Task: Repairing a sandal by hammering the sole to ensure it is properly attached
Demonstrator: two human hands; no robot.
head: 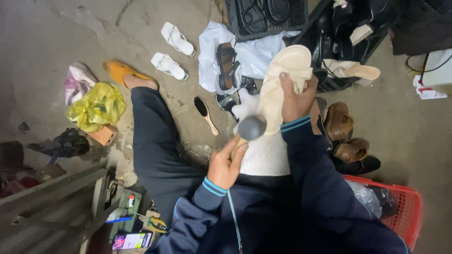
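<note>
Gripping a cream sandal [282,80] (right hand [296,101]); left hand [226,164] holds a hammer [250,128].

Right hand [295,99] grips cream sandal [282,80]; left hand [227,164] hammer [250,128] (grey head)

Cracked grey concrete floor [70,28], dimly lit, perhaps a metal bench [52,197] at left.

The left hand [227,164] is curled in a fist, thumb on top, low before the lap. The right hand [295,99] is raised higher, fingers [284,82] clamped, wrist bent, both forearms sleeved.
</note>
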